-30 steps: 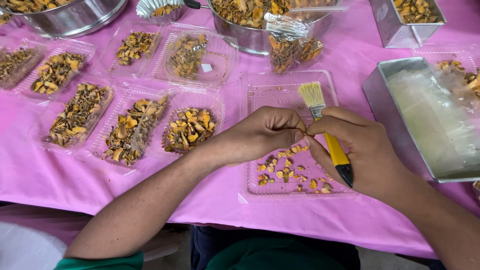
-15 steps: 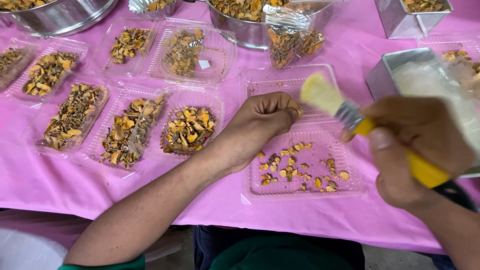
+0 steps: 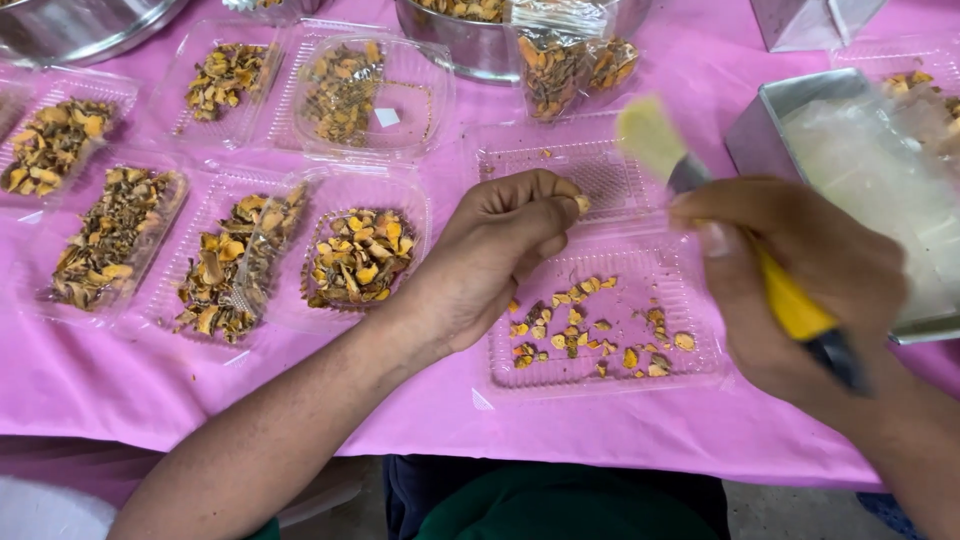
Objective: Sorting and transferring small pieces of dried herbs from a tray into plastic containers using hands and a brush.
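Clear glossy plastic tray [image 3: 700, 372]; matt pink cloth [image 3: 600, 430]; shiny metal tin [image 3: 770, 130]

Pink tablecloth [image 3: 400, 400] — yellow-handled (black-tipped) brush [image 3: 790, 300].

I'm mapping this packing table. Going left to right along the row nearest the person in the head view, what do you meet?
Filled clear tray → open tray with dried pieces → filled round-cornered tray → left hand → nearly empty tray → right hand holding a yellow-handled brush → metal pan.

Filled clear trays [image 3: 120, 235] of dried orange-brown pieces line the pink tablecloth [image 3: 420, 400] at left; steel bowls [image 3: 470, 45] sit far, a metal tin [image 3: 790, 125] at right.
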